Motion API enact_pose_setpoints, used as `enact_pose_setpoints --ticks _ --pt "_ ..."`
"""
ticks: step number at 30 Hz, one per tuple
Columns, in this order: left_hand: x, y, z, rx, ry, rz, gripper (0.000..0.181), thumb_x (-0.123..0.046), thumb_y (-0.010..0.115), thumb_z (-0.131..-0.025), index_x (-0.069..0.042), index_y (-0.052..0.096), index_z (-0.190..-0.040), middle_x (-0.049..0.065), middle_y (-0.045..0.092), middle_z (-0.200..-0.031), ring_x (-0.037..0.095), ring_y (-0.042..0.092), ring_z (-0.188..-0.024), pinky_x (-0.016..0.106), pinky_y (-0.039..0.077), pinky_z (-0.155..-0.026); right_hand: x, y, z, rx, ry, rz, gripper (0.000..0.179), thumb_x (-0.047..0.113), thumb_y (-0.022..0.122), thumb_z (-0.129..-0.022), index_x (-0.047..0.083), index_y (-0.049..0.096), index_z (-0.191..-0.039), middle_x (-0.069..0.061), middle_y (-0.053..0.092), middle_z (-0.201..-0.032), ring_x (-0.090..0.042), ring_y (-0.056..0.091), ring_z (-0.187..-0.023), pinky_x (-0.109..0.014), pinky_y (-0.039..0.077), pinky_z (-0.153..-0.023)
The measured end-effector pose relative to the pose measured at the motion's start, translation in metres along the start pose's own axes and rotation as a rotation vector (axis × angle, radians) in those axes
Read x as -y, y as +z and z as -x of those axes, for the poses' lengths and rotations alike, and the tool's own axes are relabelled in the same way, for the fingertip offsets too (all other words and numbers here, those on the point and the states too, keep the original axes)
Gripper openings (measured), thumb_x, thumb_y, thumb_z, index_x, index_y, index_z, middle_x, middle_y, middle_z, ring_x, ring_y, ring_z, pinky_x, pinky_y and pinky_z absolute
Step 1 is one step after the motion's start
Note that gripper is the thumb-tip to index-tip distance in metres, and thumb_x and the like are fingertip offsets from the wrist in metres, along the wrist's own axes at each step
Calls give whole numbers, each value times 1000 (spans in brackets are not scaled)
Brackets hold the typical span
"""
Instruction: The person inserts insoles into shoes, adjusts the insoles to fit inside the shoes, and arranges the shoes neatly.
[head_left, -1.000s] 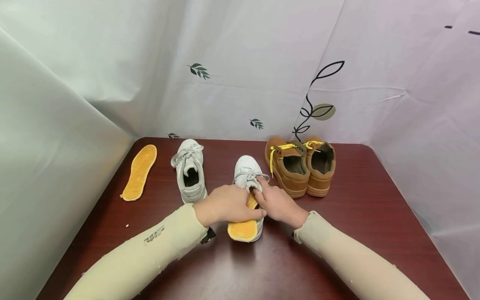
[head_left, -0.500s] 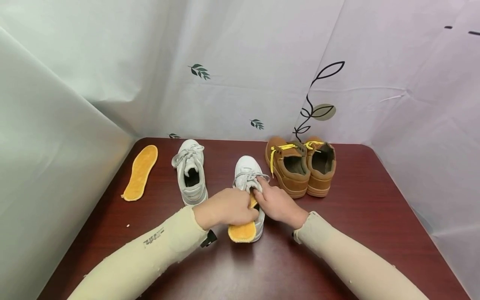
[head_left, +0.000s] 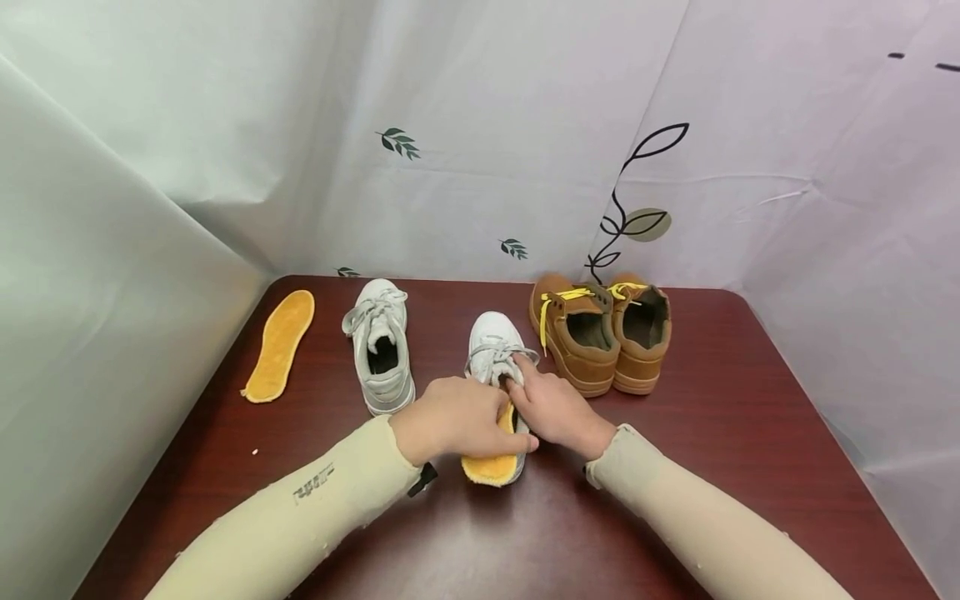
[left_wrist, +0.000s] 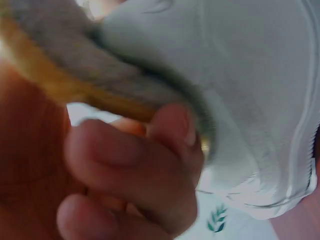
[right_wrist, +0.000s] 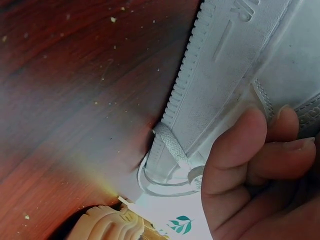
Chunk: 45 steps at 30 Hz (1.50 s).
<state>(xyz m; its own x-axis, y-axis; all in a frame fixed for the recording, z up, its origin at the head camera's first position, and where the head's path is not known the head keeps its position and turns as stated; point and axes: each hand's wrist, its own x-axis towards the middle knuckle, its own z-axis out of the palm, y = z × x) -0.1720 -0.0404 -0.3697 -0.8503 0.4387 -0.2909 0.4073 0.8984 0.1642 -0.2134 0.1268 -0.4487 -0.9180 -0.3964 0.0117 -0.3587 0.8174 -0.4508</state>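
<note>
A white lace-up sneaker (head_left: 492,329) stands mid-table, toe away from me. Partly inside its opening lies a fuzzy yellow insole (head_left: 491,471), with the heel end still showing over the shoe's back; its front end is hidden. My left hand (head_left: 459,417) grips the insole from the left, thumb stretched across it. In the left wrist view, curled fingers sit against the bent insole's yellow edge (left_wrist: 50,82), right at the shoe's rim. My right hand (head_left: 558,410) holds the sneaker at its opening, near the tongue. The right wrist view shows its fingers bent close against the shoe's side (right_wrist: 215,85).
Another white sneaker (head_left: 381,350) stands to the left. Beyond it, a second yellow insole (head_left: 279,346) lies flat near the table's left edge. Two brown shoes with yellow laces (head_left: 588,354) stand at the back right. White curtains (head_left: 480,167) surround the dark red table (head_left: 720,400).
The insole's heel end has shifted slightly right, more in line with the shoe. My left hand moved a little right with it, its thumb now reaching farther across. The right hand stayed put.
</note>
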Motion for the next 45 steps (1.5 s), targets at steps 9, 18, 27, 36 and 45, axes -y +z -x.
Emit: enact_pose_setpoints --ticks 9,18,27,36,45 --pt "-7 -6 12 -97 45 1 29 -45 60 -79 -25 51 -60 -7 54 -61 17 54 -60 35 42 -49 -1 0 1 -9 1 3 56 36 43 -104 6 37 -152 -22 71 -107 -34 71 -91 -50 56 -79" --pt "-2 -1 6 -142 83 93 22 -33 60 -81 -20 51 -65 -6 50 -58 16 52 -55 32 43 -53 -2 1 1 -9 -4 5 56 35 42 -105 5 37 -151 -21 72 -101 -33 72 -87 -50 56 -76" --pt "4 7 -5 -153 115 143 36 -32 59 -82 -24 38 -53 -12 31 -50 9 35 -49 27 33 -48 -1 2 -1 -22 -11 9 55 34 43 -105 5 38 -151 -19 71 -90 -29 70 -78 -48 55 -71" --pt "-3 7 13 -184 98 57 48 -69 62 -81 -22 62 -73 -8 55 -63 14 54 -58 34 45 -52 1 2 -1 -9 15 20 56 36 43 -104 7 38 -152 -20 72 -99 -31 71 -82 -49 57 -75" --pt "-5 12 22 -296 158 122 27 -44 68 -85 -20 60 -76 -6 53 -70 11 49 -59 28 40 -50 2 2 0 -23 14 33 56 37 42 -105 6 39 -152 -22 72 -100 -35 72 -85 -50 56 -77"
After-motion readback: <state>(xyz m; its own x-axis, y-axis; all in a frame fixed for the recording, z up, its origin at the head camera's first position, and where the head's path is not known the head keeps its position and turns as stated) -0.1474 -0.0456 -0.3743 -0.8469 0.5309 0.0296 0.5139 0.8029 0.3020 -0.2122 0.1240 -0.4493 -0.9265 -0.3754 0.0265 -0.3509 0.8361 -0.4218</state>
